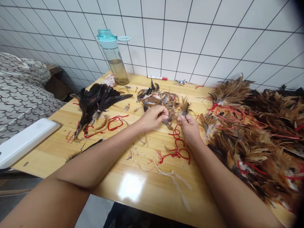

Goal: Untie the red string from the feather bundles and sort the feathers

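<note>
A small tuft of brown feathers (184,106) stands up from the pinched thumb and fingers of my right hand (191,128). To its left, my left hand (153,118) is closed with thumb and fingertips together; what they hold, if anything, is too small to make out. Just behind that hand lies a loose heap of mixed feathers (158,98). Curled red yarn (177,148) lies on the table below my right hand, and pale ribbon strips (175,183) are nearer the front edge.
Brown feather bundles (256,139) tied with red string cover the right side. Black feathers (97,101) lie at left. A water bottle (114,60), a red-capped marker (157,78) and a tiled wall (152,34) are behind. A white case (28,142) sits at the left edge.
</note>
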A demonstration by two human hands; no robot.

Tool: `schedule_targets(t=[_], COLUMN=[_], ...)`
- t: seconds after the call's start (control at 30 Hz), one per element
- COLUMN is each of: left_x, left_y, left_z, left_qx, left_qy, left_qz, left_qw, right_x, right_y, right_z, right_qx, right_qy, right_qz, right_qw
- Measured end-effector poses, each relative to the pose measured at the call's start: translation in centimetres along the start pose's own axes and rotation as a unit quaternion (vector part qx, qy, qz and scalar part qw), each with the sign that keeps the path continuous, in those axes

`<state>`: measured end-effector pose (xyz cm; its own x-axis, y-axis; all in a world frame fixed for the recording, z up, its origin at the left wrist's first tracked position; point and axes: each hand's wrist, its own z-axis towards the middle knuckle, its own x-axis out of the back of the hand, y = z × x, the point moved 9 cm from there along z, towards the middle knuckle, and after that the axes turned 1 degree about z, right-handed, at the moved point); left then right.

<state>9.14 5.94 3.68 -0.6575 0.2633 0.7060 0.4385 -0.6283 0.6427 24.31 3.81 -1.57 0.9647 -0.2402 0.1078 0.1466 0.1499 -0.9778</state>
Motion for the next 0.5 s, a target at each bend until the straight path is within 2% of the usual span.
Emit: schedule_targets(t=[0.07, 0.13, 0.2, 0.23, 0.3, 0.5], left_x=[0.3, -0.5, -1.5, -1.9, -2.2, -1.4], left_y=[-0.7, -1.4, -1.8, -1.9, -1.8, -0.9], left_z=[0.0, -0.1, -0.3, -0.4, -0.5, -0.5], left_qx=[0.061, 0.119, 0.159, 0.170, 0.170, 0.112], left_qy=[0.049, 0.070, 0.074, 0.076, 0.086, 0.118], left_qz=[-0.150, -0.297, -0.384, -0.401, -0.400, -0.288], left_qw=[0.986, 0.945, 0.907, 0.897, 0.896, 0.944], right_x=[0.2, 0.1, -0.2, -0.4, -0.8, -2.0], right_y=[0.1, 0.1, 0.0, 0.0, 0.0, 0.8], right_z=[0.0, 0.0, -0.1, -0.1, -0.2, -0.3], right_qx=[-0.009, -0.011, -0.009, -0.008, -0.010, -0.041], right_qy=[0.015, 0.018, 0.010, 0.005, -0.010, -0.063], right_qz=[0.007, 0.004, -0.002, -0.004, -0.010, -0.018], right_qw=[1.000, 1.000, 1.000, 1.000, 1.000, 0.997])
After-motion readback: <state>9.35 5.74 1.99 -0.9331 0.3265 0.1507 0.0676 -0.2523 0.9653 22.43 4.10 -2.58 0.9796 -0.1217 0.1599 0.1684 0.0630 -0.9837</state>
